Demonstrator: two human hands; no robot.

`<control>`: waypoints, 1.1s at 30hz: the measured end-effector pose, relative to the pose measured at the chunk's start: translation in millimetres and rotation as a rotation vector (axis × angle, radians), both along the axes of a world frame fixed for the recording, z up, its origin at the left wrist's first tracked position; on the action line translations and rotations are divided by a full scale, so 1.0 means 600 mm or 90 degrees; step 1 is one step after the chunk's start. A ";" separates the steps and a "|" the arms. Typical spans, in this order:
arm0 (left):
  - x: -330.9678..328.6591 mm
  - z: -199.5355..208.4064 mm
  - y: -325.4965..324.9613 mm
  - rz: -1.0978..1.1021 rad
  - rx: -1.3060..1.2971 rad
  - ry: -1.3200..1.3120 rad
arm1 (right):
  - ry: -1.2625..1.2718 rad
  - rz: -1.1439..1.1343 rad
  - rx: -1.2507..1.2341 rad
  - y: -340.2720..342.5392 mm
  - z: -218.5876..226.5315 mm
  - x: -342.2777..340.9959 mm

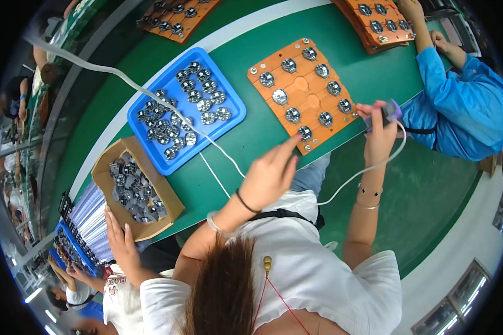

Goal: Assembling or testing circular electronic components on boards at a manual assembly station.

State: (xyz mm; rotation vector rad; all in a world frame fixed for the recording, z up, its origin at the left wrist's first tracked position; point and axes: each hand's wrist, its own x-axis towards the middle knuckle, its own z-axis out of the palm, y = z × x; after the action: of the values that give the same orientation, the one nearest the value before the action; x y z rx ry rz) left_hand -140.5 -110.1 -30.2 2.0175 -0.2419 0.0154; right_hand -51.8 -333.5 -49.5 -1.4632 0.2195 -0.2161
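shiny metal parts (292,115) | plastic blue tray (236,109) | probably wooden jig board (302,84)

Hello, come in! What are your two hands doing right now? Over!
Left hand open, fingers reaching toward orange jig board of silver parts. Right hand gripping corded tool beside board. White cable crosses blue tray. Over.

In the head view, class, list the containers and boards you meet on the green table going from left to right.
Cardboard box of grey parts → blue tray of round metal parts → orange board studded with the same parts → the right hand, which holds a small purple-tipped tool.
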 end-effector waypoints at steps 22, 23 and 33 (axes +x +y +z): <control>0.104 0.050 0.015 -0.266 0.086 -0.215 | -0.186 0.089 -0.140 0.112 0.001 -0.129; 0.102 0.049 0.016 -0.253 0.070 -0.209 | -0.185 0.090 -0.140 0.114 0.000 -0.128; 0.104 0.041 0.026 -0.238 0.045 -0.156 | -0.175 0.076 -0.121 0.115 0.004 -0.128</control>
State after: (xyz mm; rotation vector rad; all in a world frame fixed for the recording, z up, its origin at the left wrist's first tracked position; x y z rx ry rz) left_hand -78.1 -94.7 -5.6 2.0106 -0.7819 0.0179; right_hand -128.6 -264.5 -47.0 -1.6105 -0.1144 -0.3445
